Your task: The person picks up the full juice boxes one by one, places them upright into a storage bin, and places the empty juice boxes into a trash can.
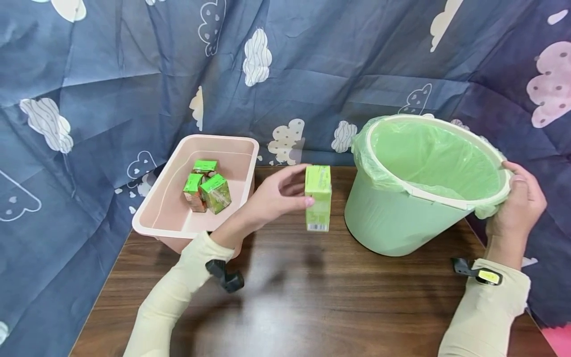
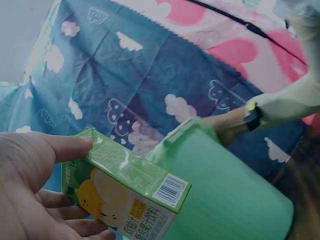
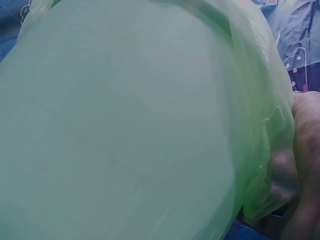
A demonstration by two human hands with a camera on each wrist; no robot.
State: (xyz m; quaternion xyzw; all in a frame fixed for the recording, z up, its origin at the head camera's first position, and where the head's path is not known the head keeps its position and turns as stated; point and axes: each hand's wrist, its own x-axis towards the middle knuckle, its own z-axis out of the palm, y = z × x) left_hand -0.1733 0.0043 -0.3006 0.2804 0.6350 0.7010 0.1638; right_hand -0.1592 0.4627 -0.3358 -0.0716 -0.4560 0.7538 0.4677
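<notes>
In the head view my left hand (image 1: 276, 196) holds a light green juice carton (image 1: 318, 201) upright between thumb and fingers, over the middle of the table. The left wrist view shows the carton's barcode and a printed yellow fruit (image 2: 92, 195) on its side. On the right, my right hand (image 1: 519, 198) grips the white rim of a green trash can (image 1: 392, 223), which is tilted. A thin green bag (image 1: 428, 148) lines it and folds over the rim. In the right wrist view the can's wall (image 3: 125, 120) fills most of the picture.
A pink plastic bin (image 1: 153, 232) stands at the left with several small green-topped cartons (image 1: 216, 193) inside. Both stand on a dark wood table (image 1: 285, 307). Behind hangs a blue cloth (image 1: 303, 99) with cloud prints.
</notes>
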